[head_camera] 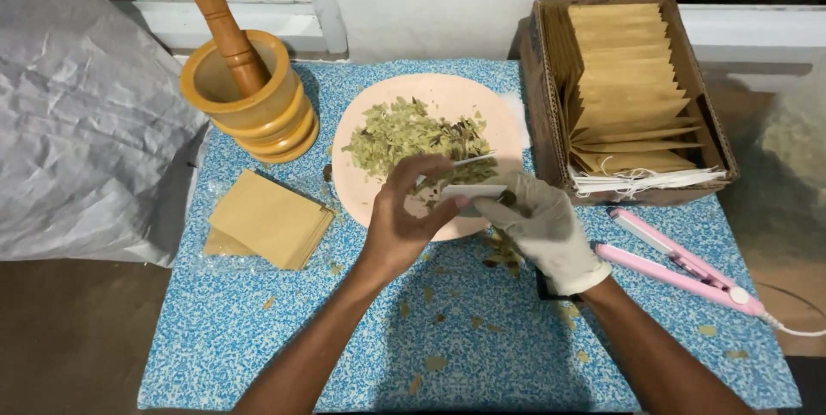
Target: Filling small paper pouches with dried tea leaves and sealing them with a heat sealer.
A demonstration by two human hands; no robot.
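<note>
— What do you have on your hands?
— My right hand (540,227) wears a pale, loose glove, wrinkled at the wrist. My left hand (403,224) is bare.
— Sleeves?
— None; both forearms are uncovered.

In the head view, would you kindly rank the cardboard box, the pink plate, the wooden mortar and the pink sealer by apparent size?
1. Cardboard box
2. Pink plate, close behind the box, so that order is unsure
3. Wooden mortar
4. Pink sealer, long but thin

A cardboard box (551,105) of tan sachets (628,79) stands right (another tan stack (268,221) lies left).
</note>
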